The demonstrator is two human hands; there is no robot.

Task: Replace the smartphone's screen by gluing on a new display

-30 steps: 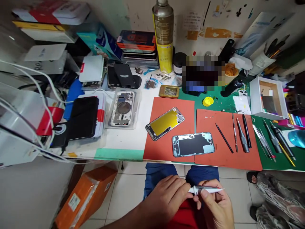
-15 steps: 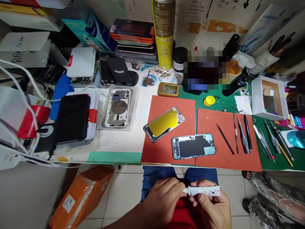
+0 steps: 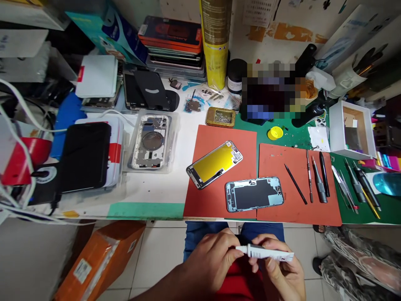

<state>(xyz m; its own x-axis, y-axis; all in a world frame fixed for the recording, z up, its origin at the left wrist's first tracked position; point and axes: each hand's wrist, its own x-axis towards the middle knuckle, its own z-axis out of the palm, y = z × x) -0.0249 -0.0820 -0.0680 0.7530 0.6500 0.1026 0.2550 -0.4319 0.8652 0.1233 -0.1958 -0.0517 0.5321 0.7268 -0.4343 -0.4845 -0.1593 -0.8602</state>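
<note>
Over my lap, just in front of the bench edge, my right hand (image 3: pixel 282 269) grips a small white squeeze tube (image 3: pixel 271 253) with dark print, lying almost level. At the tube's narrow left end is a white cap (image 3: pixel 242 249), pinched between the thumb and fingers of my left hand (image 3: pixel 211 259). Whether the cap is loose cannot be made out. On the bench above the hands lie a phone screen with a black back (image 3: pixel 254 194) and another with a yellow back (image 3: pixel 216 164).
Orange mats (image 3: pixel 221 205) carry the screens and several slim tools (image 3: pixel 318 179). Left of them, an opened phone housing (image 3: pixel 151 140) sits in a clear tray. A tin of screws (image 3: pixel 220 117) and a yellow cap (image 3: pixel 275 133) stand behind. Another person's legs (image 3: pixel 354 255) show at lower right.
The tube's right end has dipped slightly, and its print has turned partly out of sight. Both hands keep their hold. The view has shifted a little.
</note>
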